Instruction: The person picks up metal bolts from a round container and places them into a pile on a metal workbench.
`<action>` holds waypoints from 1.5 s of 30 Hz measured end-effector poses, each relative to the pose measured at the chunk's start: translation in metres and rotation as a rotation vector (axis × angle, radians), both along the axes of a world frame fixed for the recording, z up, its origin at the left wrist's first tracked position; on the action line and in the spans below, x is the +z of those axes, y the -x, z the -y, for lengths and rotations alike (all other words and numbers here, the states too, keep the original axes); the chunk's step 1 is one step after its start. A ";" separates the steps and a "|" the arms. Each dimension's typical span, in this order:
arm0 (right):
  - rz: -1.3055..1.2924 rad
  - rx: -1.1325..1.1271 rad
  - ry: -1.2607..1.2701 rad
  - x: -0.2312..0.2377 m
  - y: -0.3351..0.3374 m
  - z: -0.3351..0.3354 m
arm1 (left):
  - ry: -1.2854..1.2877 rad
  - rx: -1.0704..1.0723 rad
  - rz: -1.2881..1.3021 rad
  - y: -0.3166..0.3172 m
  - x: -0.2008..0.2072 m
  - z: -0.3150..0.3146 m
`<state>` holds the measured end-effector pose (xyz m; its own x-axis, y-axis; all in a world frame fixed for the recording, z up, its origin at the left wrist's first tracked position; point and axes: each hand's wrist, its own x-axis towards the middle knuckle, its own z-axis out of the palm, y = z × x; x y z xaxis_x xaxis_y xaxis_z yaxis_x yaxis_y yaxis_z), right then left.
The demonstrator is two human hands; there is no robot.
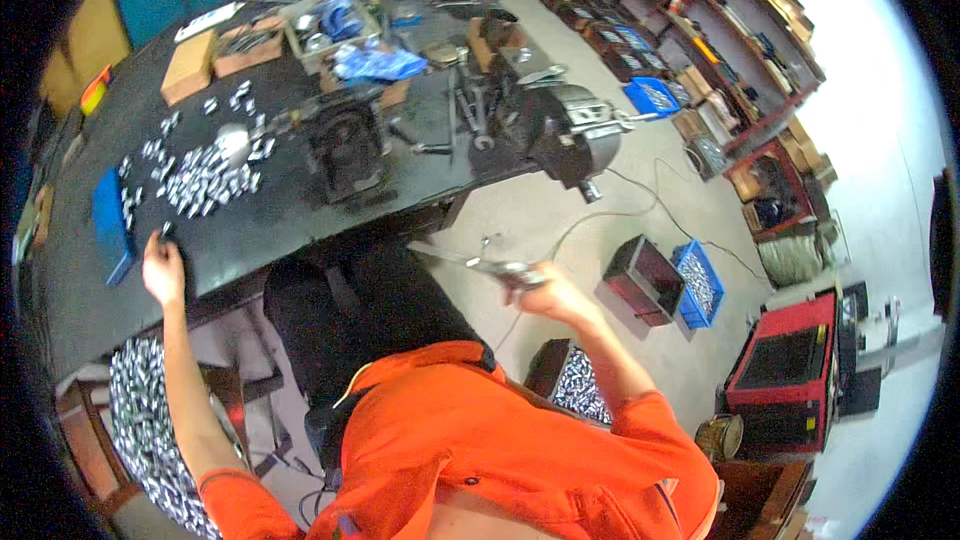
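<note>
My left hand [163,270] is closed at the near edge of the dark workbench [290,215], its fingertips pinching a small shiny metal cylinder [168,229]. A blue plastic bin [113,220] stands just beyond that hand. Farther in, a loose pile of similar metal cylinders [205,180] lies on the bench top. My right hand [548,297] is off the bench, above the floor, wrapped round a long, thin grey metal tool [480,265]. Its narrow end points left; motion blur hides its exact kind.
A bench vise [575,135] juts from the bench's right corner, with wrenches [470,110] nearby. Cylinders fill a container [150,430] below left, a bin [580,385] and a blue crate [698,285] on the floor. A cable [600,215] crosses the floor; shelves [720,50] line the right.
</note>
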<state>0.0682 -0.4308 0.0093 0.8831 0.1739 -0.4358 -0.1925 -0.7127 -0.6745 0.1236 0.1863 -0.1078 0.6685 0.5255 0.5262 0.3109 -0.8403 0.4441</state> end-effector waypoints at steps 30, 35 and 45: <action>0.993 -0.333 0.706 0.044 -0.202 0.317 | 0.011 -0.051 -0.043 -0.001 0.031 0.013; 1.019 -0.428 0.578 0.181 -0.202 0.179 | -0.074 -0.051 -0.178 -0.039 0.047 0.005; 0.757 0.497 0.018 0.145 -0.562 -0.210 | 0.055 -0.105 -0.223 -0.044 0.051 0.008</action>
<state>0.6298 -0.2205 0.1539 0.7599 0.6100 0.2244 0.6303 -0.6073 -0.4836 0.1677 0.1778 -0.0572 0.8175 0.4709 0.3317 0.3189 -0.8495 0.4202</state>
